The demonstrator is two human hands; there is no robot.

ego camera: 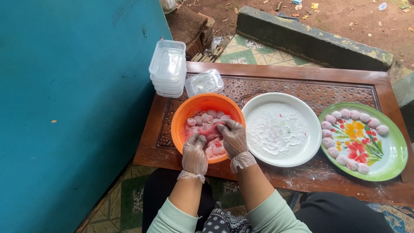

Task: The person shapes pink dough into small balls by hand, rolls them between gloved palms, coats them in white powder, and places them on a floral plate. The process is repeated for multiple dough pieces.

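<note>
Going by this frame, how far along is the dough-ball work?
Done: about a dozen pale pink balls ring the rim of the flowered green plate. In hand: the left hand and right hand, both gloved, pinch a pink dough piece over the orange bowl. Left: many pieces remain in the bowl; the white floured plate holds no ball, and the stacked clear containers look unfilled.

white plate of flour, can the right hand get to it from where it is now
Probably yes. The right hand is in the orange bowl, and the white plate sits right beside that bowl on its right, with nothing standing between them.
</note>
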